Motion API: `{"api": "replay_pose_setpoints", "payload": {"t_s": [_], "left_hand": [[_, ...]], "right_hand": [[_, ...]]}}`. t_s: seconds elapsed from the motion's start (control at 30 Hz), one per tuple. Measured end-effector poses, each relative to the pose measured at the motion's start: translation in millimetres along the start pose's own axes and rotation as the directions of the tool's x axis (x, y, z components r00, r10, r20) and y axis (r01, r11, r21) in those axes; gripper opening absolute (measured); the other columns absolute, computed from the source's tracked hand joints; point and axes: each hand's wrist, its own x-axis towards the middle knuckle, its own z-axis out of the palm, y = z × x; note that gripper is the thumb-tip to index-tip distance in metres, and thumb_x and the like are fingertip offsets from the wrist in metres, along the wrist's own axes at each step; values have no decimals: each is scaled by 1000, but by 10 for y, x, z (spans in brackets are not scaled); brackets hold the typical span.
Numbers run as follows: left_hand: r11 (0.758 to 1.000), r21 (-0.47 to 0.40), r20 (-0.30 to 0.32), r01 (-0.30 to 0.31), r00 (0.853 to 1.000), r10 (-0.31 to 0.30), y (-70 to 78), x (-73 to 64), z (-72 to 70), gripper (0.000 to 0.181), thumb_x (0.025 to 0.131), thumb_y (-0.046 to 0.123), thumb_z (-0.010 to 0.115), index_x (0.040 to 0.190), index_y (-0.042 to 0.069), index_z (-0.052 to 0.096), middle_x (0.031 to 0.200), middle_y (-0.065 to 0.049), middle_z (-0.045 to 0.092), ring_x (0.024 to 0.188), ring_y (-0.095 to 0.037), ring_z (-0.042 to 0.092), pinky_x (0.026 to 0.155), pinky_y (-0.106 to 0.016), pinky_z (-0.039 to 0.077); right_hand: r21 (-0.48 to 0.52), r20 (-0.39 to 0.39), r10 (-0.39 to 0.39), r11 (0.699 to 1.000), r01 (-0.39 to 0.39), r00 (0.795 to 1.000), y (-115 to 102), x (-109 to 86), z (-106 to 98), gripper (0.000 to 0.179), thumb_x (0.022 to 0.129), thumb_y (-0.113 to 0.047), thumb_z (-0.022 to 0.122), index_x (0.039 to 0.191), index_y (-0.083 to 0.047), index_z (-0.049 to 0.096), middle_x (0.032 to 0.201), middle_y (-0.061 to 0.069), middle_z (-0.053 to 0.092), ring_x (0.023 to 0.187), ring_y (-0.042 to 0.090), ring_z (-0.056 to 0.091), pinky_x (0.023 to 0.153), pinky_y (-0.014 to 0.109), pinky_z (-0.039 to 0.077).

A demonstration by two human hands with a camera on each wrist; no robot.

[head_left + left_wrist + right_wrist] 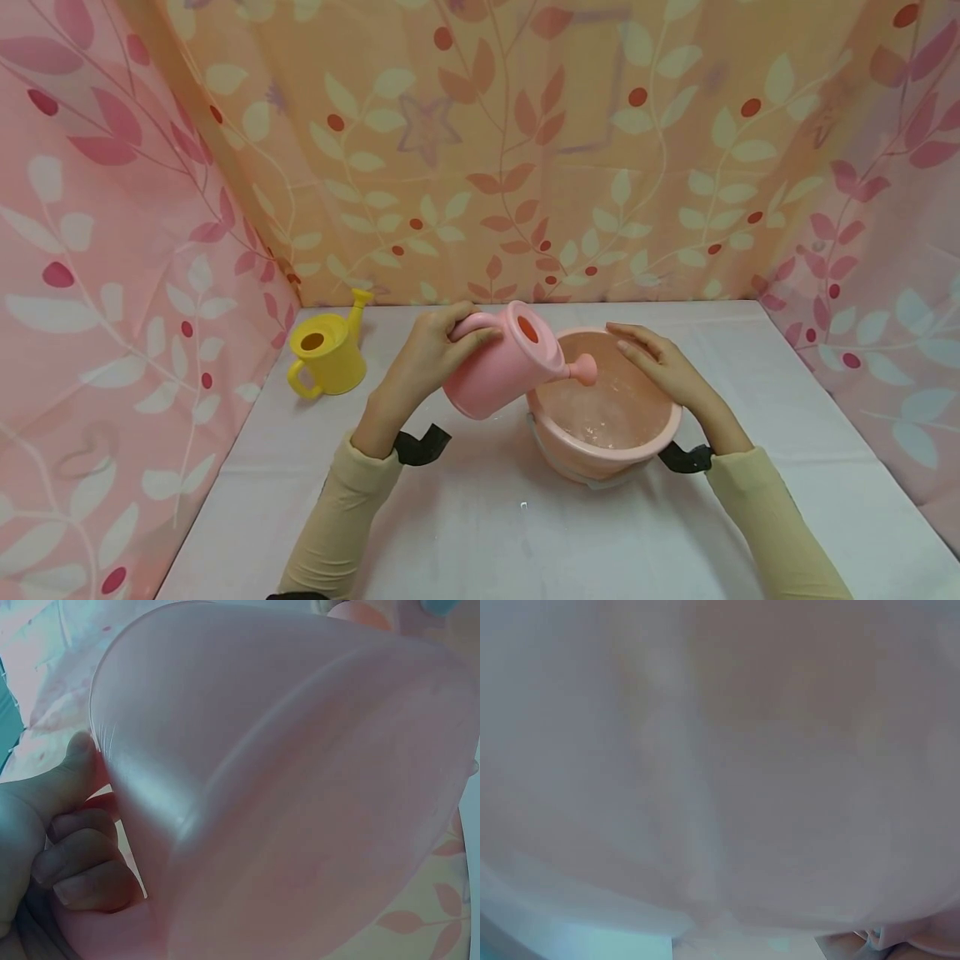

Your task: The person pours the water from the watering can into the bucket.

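In the head view, my left hand grips the handle of a pink watering can, which is tilted to the right. Its round sprinkler head hangs over the near-left inside of a pink bucket. The left wrist view shows curled fingers round the handle, with the can's body filling most of the picture. My right hand rests on the bucket's right rim, fingers fairly straight; its thumb is hidden. Rippling water lies inside the bucket. The right wrist view holds only the blurred bucket wall close up.
A yellow watering can stands upright at the back left of the white-covered table. A small shiny drop lies in front of the bucket. Leaf-patterned curtains enclose the back and both sides.
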Motion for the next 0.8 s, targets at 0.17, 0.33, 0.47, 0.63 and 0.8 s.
{"api": "replay_pose_setpoints", "payload": {"t_s": [0.17, 0.33, 0.47, 0.63, 0.8], "left_hand": [[1000, 7, -1, -1, 1000, 1, -2, 4, 0, 25, 82, 32, 70, 75, 14, 54, 64, 0, 45, 65, -12, 46, 57, -25, 40], [1000, 10, 5, 15, 1000, -15, 18, -1, -3, 22, 82, 33, 69, 78, 15, 57, 67, 1, 50, 66, -12, 49, 58, -25, 43], [1000, 16, 4, 20, 1000, -20, 33, -6, -6, 22, 82, 32, 70, 78, 15, 57, 68, 1, 51, 66, -12, 50, 58, -25, 44], [1000, 11, 4, 19, 1000, -19, 30, -4, -4, 20, 82, 32, 70, 80, 15, 58, 69, 1, 53, 66, -12, 51, 59, -25, 45], [1000, 15, 4, 11, 1000, -11, 23, 2, 2, 20, 82, 32, 70, 81, 15, 59, 69, 1, 53, 66, -12, 51, 59, -26, 45]], "right_hand": [[5, -5, -20, 1000, 20, 1000, 5, 1, 1, 40, 97, -23, 49, 137, -14, 45, 138, 9, 46, 128, 26, 42, 93, 11, 35], [15, 5, -10, 1000, 10, 1000, -126, -28, -3, 40, 98, -18, 48, 136, -7, 45, 138, 13, 46, 129, 29, 40, 100, 26, 38], [12, 13, 0, 1000, -1, 1000, -268, -64, -6, 40, 98, -16, 47, 135, -1, 44, 138, 16, 45, 129, 32, 39, 102, 39, 37], [7, 12, -10, 1000, 10, 1000, -328, -82, -17, 40, 98, -16, 47, 135, -1, 44, 138, 17, 45, 129, 33, 39, 92, 9, 33], [22, 8, -14, 1000, 14, 1000, -306, -74, -24, 40, 97, -16, 49, 135, -3, 45, 137, 16, 46, 129, 33, 39, 89, 6, 33]]}}
